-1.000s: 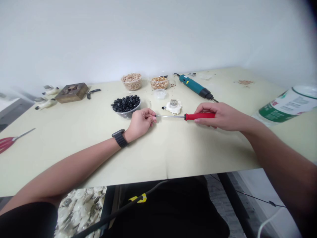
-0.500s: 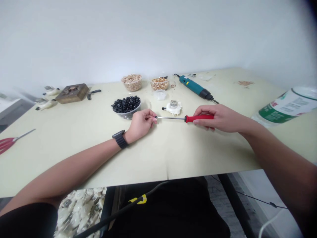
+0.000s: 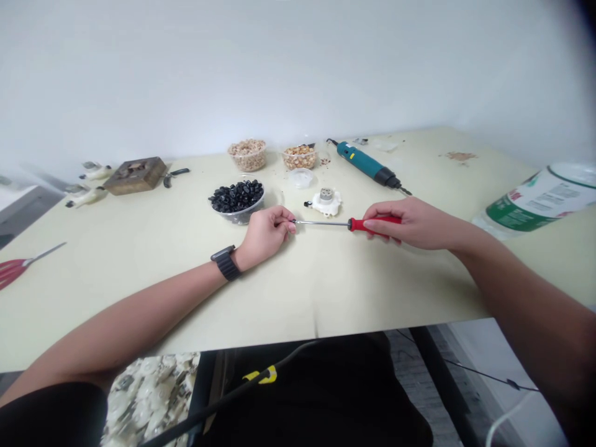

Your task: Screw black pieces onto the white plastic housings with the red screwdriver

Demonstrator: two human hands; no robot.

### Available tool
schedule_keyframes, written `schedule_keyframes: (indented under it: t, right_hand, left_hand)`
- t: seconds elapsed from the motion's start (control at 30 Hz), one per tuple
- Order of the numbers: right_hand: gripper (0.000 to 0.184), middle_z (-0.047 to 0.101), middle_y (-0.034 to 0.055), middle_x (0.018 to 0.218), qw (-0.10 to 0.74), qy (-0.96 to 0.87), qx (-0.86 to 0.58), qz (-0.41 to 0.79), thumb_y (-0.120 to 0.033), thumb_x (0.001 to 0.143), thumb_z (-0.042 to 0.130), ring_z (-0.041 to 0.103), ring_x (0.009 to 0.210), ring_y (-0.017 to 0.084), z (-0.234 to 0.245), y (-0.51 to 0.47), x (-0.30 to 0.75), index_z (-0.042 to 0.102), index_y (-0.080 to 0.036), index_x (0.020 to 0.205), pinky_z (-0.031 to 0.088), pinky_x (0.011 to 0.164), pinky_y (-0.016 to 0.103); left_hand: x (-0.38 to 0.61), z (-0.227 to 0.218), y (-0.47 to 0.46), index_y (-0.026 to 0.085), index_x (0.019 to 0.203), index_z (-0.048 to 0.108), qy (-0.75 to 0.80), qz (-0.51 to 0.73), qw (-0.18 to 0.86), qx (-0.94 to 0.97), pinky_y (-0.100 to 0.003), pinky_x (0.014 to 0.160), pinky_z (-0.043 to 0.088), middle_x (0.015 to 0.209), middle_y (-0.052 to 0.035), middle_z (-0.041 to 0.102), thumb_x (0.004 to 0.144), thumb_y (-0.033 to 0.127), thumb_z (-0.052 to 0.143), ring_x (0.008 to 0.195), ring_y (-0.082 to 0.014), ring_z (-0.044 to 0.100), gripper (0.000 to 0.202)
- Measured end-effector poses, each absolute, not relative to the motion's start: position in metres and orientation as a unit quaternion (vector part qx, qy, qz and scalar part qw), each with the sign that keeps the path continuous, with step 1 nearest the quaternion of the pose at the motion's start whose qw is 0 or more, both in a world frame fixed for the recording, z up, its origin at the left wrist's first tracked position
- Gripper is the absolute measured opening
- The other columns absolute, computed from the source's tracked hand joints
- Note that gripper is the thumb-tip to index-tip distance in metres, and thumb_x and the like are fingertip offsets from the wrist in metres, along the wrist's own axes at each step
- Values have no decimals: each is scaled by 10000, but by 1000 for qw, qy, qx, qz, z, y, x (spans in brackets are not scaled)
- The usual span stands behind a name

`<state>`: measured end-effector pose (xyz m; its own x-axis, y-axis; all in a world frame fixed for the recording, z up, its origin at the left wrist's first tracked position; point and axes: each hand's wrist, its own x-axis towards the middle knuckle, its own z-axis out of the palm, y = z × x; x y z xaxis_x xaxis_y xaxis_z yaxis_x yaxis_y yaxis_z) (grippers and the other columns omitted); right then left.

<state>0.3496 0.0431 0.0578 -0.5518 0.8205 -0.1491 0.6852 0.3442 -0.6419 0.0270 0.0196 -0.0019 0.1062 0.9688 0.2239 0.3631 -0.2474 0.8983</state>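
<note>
My right hand (image 3: 401, 223) is closed around the red handle of a screwdriver (image 3: 326, 223), whose metal shaft points left. At its tip, my left hand (image 3: 270, 233) pinches a small dark piece, mostly hidden by the fingers and too small to name. Just left of that hand stands a clear tub of black plastic parts (image 3: 237, 197). Beyond the screwdriver shaft lies a white plastic part with a round grey piece on top (image 3: 326, 202).
Behind are tubs of beige pieces (image 3: 247, 155) and amber pieces (image 3: 299, 158), a small clear lid (image 3: 301, 178) and a teal electric screwdriver (image 3: 367, 164). A wooden block (image 3: 136, 175) and red-handled tool (image 3: 23, 267) lie left. A labelled plastic bottle (image 3: 540, 198) lies right.
The fingers of my right hand have shifted on the red handle, with the thumb now over it. My left hand has hardly moved.
</note>
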Motion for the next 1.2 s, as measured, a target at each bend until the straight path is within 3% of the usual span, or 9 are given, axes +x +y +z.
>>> schedule_keyframes:
  t: [0.1, 0.27, 0.4, 0.53, 0.67, 0.8, 0.93, 1.07, 1.2]
  right_hand:
    - [555, 726, 42, 829, 86, -831, -457, 305, -723, 1019, 504, 606, 681, 191, 54, 46, 350, 713, -229, 874, 438, 666, 339]
    - [463, 710, -2, 820, 112, -824, -464, 306, -630, 802, 834, 617, 684, 200, 52, 45, 353, 661, -258, 1017, 420, 622, 318]
    - [407, 696, 8, 754, 85, -811, -455, 359, -654, 931, 690, 628, 645, 194, 56, 43, 351, 690, -249, 970, 447, 625, 330]
    - [514, 724, 33, 807, 75, -829, -433, 345, -678, 1038, 511, 633, 656, 177, 57, 44, 348, 708, -233, 875, 459, 647, 328]
    - [526, 704, 24, 776, 93, -822, -456, 328, -693, 1030, 515, 600, 635, 170, 54, 46, 349, 703, -235, 850, 444, 634, 324]
    - [432, 705, 12, 812, 129, -818, -494, 266, -688, 911, 686, 601, 702, 195, 51, 49, 353, 734, -262, 961, 432, 638, 328]
    - [313, 739, 4, 913, 110, -833, -485, 242, -553, 850, 754, 643, 763, 213, 44, 52, 355, 742, -281, 1004, 457, 665, 336]
    - [285, 746, 7, 934, 95, -841, -490, 208, -523, 857, 717, 651, 784, 224, 39, 55, 354, 748, -278, 1001, 458, 681, 352]
    - [310, 752, 17, 977, 98, -844, -494, 187, -552, 873, 696, 661, 828, 242, 36, 58, 355, 753, -277, 1004, 466, 696, 365]
  left_hand:
    - [27, -2, 19, 153, 872, 688, 507, 432, 336, 666, -228, 559, 488, 728, -26, 753, 853, 98, 626, 552, -117, 633, 85]
    - [27, -4, 20, 154, 877, 688, 497, 434, 341, 670, -234, 554, 491, 742, -34, 759, 858, 122, 627, 554, -124, 636, 71]
    - [27, -4, 20, 158, 881, 686, 496, 435, 339, 671, -240, 565, 495, 704, -18, 740, 864, 127, 637, 551, -127, 634, 61]
    - [26, -4, 19, 158, 899, 686, 496, 438, 338, 669, -248, 586, 497, 711, -16, 748, 880, 127, 651, 558, -127, 639, 50]
    - [26, -5, 21, 162, 925, 660, 490, 459, 346, 655, -243, 595, 502, 776, -38, 782, 908, 138, 669, 574, -119, 654, 31]
    - [26, -6, 25, 190, 946, 554, 461, 493, 416, 609, -237, 584, 539, 812, -54, 800, 963, 252, 712, 567, -114, 665, 170]
    - [25, -6, 26, 213, 994, 487, 424, 515, 470, 579, -274, 614, 611, 878, -69, 822, 941, 450, 796, 599, -137, 717, 393]
    - [25, -3, 25, 168, 1099, 600, 421, 515, 459, 589, -268, 646, 625, 949, -101, 832, 903, 537, 828, 640, -135, 735, 476]
    - [25, -2, 25, 144, 956, 658, 433, 500, 458, 594, -261, 638, 620, 968, -126, 835, 883, 561, 835, 645, -133, 730, 459]
